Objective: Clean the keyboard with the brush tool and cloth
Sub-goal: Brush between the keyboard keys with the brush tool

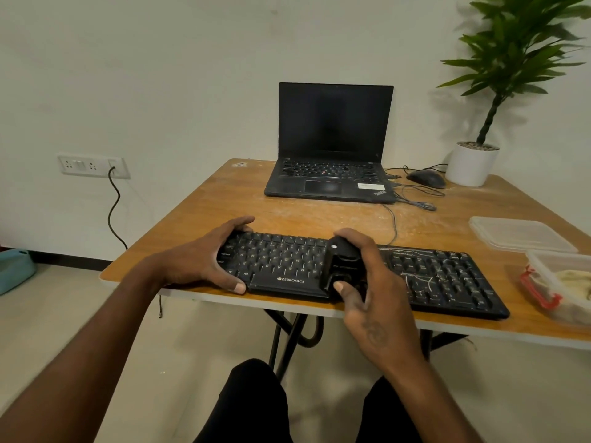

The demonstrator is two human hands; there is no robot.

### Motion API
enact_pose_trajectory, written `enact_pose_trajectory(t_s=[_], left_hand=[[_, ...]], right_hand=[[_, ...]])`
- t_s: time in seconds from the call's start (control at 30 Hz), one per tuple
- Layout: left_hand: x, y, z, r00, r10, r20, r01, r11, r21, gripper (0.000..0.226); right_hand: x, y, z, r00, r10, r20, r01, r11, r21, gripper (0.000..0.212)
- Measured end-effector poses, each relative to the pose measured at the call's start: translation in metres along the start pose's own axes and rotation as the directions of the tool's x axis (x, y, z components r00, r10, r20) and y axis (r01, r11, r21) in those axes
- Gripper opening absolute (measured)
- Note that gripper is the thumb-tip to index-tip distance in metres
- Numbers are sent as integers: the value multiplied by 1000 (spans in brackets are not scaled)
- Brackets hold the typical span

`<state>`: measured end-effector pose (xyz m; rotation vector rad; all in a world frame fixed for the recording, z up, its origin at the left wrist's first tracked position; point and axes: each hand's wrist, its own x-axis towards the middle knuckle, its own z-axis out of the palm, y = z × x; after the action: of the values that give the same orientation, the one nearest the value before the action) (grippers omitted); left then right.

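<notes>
Far left: white socket panel [92,166] on the wall, black cord [114,206] hanging from it, a teal object [14,270] on the floor below. On the wooden desk [198,219], near its front edge: black keyboard [281,266], lying flat and slanting slightly, its right half streaked with pale dust and threads. Left hand [204,260] clamped on the keyboard's left end, fingers [240,222] curled over the far edge, thumb on the near edge. Farther back, centre: open black laptop [332,145] with a dark screen. Over the keyboard's middle: right hand [367,282] wrapped round a black brush tool [340,263], thumb pressed on its near end, fingers curled across the far side, tool resting on the keys; bristles hidden. Right of the laptop: black mouse [427,178] with tangled cables, then a white pot holding a green plant [508,59] at the far right corner. Right edge of the desk: clear plastic lid [518,233], and just in front a clear container [563,286] with red clips and something pale inside. Bottom: dark-trousered knees.
</notes>
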<state>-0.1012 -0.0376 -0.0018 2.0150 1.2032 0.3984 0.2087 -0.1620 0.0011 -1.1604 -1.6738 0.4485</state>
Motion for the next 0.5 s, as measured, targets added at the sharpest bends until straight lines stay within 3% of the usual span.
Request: enact_pose_trajectory(t_s=[0.2, 0.5], left_hand=[[1, -2, -1, 1000, 1, 7, -1, 1000, -4, 129], [0, 1, 0, 1000, -5, 5, 5, 1000, -1, 127]], right_hand=[[-3, 12, -19, 990, 61, -126, -66, 997, -37, 87], [18, -4, 16, 1000, 22, 4, -22, 999, -41, 86]])
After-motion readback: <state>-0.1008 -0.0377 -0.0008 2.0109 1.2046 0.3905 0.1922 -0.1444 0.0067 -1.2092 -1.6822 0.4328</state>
